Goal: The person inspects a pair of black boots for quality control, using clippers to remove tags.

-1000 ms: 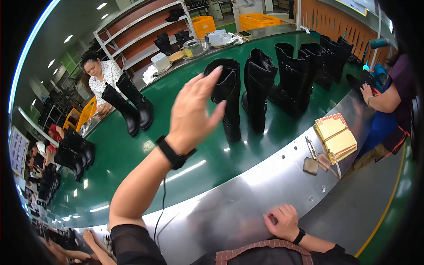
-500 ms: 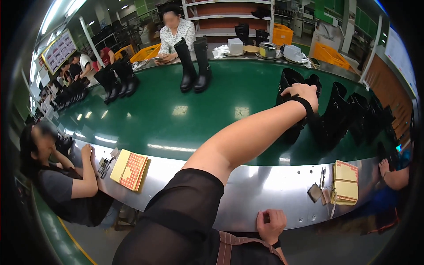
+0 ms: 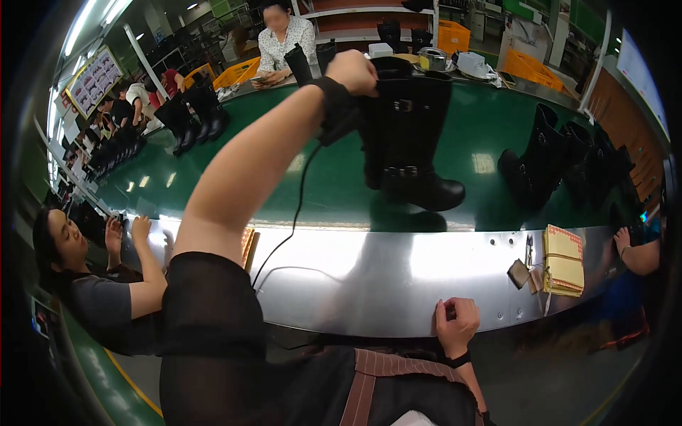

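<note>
My left hand is closed on the top edge of a pair of black tall boots with buckled straps. The pair stands upright over the green conveyor surface, in front of me. Whether its soles touch the green surface, I cannot tell. A black band circles my left wrist, and a thin black cord hangs from it. My right hand rests at the near edge of the metal ledge, its fingers curled loosely with nothing visible in them.
More black boots stand on the right and at the far left. A bound yellow booklet lies beside small pads on the ledge. One person sits at left, another across. Orange crates stand behind.
My left hand has carried the pair of boots from the right-hand group leftward to the middle. My right hand stays at the ledge's edge. The person at left has turned and raised a hand.
</note>
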Demonstrator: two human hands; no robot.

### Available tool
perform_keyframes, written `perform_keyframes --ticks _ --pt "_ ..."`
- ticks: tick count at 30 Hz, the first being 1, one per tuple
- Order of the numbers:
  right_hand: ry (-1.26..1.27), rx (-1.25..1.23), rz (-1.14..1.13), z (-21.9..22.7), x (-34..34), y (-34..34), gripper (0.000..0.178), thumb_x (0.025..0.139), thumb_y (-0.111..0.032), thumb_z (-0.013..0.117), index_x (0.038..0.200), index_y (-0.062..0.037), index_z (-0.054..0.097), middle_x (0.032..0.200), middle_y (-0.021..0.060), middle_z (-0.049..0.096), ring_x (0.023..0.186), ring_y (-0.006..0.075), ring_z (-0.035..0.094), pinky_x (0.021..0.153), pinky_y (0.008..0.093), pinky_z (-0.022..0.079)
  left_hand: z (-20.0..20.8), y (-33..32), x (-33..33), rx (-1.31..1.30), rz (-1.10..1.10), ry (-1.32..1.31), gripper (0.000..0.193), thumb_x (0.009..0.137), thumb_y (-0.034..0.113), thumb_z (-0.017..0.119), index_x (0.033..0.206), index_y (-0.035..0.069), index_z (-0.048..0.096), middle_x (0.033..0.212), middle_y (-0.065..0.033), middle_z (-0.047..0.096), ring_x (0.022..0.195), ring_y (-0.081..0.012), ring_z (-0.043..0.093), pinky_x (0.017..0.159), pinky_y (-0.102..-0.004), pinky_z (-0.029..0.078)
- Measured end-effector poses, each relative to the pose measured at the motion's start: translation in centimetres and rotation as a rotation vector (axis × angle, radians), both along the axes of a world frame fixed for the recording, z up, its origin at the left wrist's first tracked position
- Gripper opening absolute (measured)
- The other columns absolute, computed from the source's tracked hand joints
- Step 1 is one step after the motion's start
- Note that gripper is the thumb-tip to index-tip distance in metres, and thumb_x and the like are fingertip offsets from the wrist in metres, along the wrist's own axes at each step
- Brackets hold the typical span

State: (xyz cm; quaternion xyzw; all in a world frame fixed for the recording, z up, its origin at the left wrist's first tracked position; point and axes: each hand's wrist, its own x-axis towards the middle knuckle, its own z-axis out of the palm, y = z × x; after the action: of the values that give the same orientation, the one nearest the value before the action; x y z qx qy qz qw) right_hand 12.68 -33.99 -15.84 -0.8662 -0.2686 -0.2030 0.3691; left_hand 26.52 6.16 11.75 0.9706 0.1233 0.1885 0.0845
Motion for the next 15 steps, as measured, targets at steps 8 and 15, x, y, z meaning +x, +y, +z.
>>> perform_keyframes --ticks 8,15 --pt "-0.001 -0.026 -0.005 -0.1 0.1 0.2 0.015 0.071 -0.01 0.07 0.069 -0.0088 0.055 0.061 0.0042 0.054 0.06 0.0238 0.053 0.059 0.0362 0.038 5.5 11.8 -11.4 0.211 0.345 0.103 0.028 0.056 0.021 0.082 0.081 0.011 0.075 0.076 -0.0083 0.069 0.073 -0.0228 0.067 0.072 -0.0339 0.054" --pt "-0.003 -0.04 -0.016 0.0 0.0 0.1 0.016 0.072 -0.01 0.07 0.068 -0.0093 0.054 0.061 0.0035 0.054 0.06 0.0235 0.053 0.06 0.036 0.038 0.5 19.7 -15.2 0.069 0.597 0.228 0.027 0.058 0.015 0.084 0.081 0.006 0.072 0.082 -0.0084 0.07 0.081 -0.0207 0.067 0.075 -0.0321 0.053"
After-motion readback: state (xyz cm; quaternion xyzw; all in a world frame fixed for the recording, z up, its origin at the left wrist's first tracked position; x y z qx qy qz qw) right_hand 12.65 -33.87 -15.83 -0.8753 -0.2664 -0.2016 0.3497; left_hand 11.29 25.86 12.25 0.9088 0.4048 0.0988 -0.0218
